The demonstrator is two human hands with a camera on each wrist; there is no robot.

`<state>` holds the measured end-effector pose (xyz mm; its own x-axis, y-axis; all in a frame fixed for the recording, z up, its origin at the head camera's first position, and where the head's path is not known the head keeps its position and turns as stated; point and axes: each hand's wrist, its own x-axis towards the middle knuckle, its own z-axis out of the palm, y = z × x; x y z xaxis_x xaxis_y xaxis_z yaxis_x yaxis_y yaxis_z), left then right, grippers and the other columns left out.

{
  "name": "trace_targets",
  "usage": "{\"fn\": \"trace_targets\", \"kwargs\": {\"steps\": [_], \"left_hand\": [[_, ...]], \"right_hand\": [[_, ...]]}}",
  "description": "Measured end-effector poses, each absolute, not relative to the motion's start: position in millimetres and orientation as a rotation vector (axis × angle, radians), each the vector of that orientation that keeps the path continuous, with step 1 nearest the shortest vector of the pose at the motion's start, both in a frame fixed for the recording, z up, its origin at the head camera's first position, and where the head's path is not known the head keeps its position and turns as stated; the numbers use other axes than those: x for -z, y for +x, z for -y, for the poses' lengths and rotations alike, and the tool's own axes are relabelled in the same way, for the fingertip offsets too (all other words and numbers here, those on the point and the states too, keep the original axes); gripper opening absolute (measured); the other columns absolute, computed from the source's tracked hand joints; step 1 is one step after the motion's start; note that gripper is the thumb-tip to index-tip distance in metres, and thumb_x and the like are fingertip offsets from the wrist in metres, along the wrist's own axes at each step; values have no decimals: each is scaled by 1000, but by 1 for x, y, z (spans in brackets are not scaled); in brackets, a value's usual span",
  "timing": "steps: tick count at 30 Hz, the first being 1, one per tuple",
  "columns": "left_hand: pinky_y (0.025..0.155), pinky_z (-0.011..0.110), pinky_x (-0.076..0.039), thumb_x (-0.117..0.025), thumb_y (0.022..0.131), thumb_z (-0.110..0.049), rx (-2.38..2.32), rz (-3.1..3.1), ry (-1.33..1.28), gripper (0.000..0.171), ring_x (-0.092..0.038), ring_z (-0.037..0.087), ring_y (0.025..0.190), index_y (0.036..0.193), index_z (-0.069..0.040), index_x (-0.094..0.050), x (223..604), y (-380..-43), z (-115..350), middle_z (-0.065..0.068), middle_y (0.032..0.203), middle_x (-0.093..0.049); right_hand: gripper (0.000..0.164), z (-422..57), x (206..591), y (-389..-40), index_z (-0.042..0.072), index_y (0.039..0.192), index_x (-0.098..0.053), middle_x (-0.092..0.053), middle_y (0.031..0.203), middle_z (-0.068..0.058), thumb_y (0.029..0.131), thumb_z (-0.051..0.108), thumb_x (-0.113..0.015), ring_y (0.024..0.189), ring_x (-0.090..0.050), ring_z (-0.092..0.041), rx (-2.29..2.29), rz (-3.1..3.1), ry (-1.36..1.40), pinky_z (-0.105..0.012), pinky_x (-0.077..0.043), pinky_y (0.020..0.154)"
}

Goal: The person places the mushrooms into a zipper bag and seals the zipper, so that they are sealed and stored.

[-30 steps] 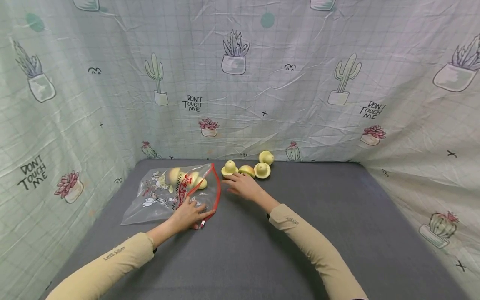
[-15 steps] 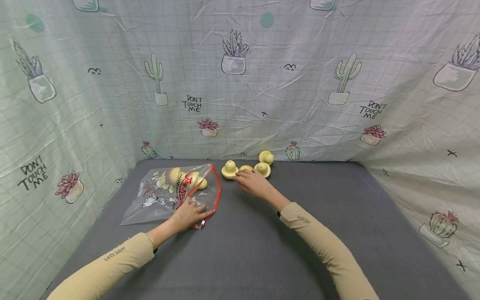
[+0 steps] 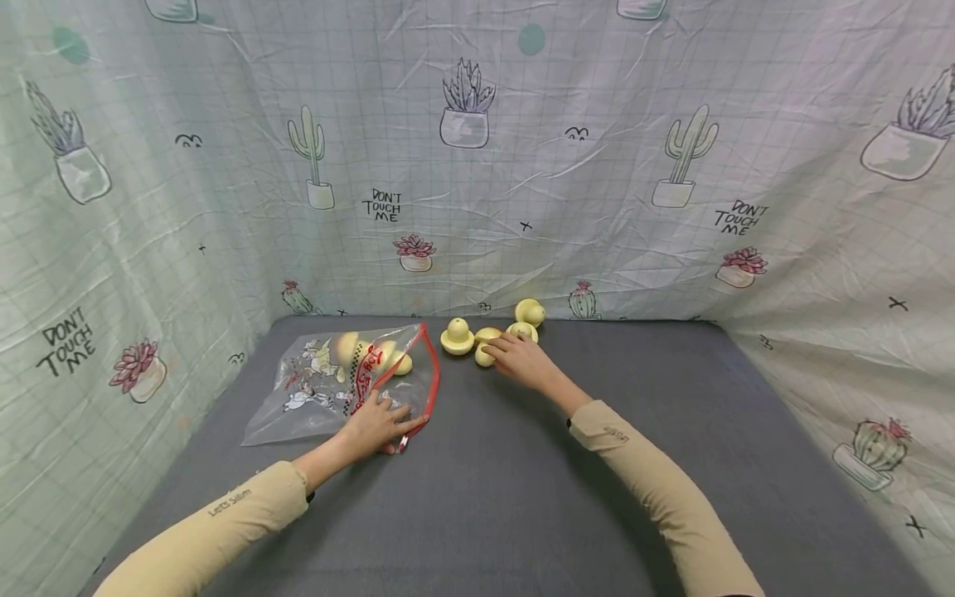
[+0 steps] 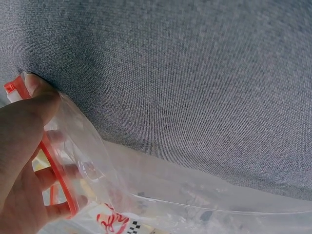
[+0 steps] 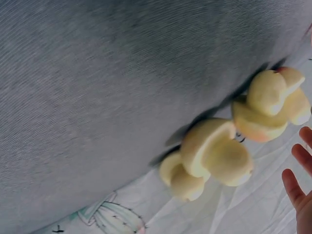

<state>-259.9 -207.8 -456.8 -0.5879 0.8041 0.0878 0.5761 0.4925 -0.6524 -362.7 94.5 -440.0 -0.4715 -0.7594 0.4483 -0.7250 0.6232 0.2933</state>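
Subject items: four pale yellow pieces, each a dome on a wide brim, lie near the far edge of the table, to the right of the bag mouth. The left piece sits brim down, dome upward. The middle piece is tilted, its dome toward the wearer. The front piece is partly covered by fingers; the rear piece leans just behind it, apparently propped by it.

The right hand is over this group, fingers relaxed and slightly apart, clasping nothing visible. Contact with the middle piece cannot be confirmed.

The clear plastic bag lies flat at left, further yellow pieces visible through its film; their count cannot be told. The left hand pinches the bag beside its red zip edge, thumb at the corner near the slider. This hold presumably stops the light film slipping and the mouth falling closed.

Behind the table hangs a curtain printed with potted cacti.
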Motion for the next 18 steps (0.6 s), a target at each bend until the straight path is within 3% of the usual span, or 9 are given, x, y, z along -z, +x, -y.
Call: {"fn": "trace_targets", "kwargs": {"steps": [10, 18], "left_hand": [[75, 41, -40, -54, 64, -59, -867, 2398, -1136, 71, -57, 20, 81, 131, -36, -42, 456, -259, 208, -6, 114, -57], [77, 43, -41, -51, 67, -57, -854, 2416, -1144, 68, -57, 21, 84, 130, -34, -43, 452, -256, 207, -4, 115, -57]], "right_hand": [[33, -115, 448, -373, 13, 110, -61, -60, 111, -7, 78, 18, -66, 101, -54, -22, 96, 2311, 1030, -39, -42, 74], [46, -124, 454, -383, 13, 119, -56, -52, 122, -10, 76, 23, -69, 108, -50, -27, 79, 2370, 885, -41, -42, 74]]}}
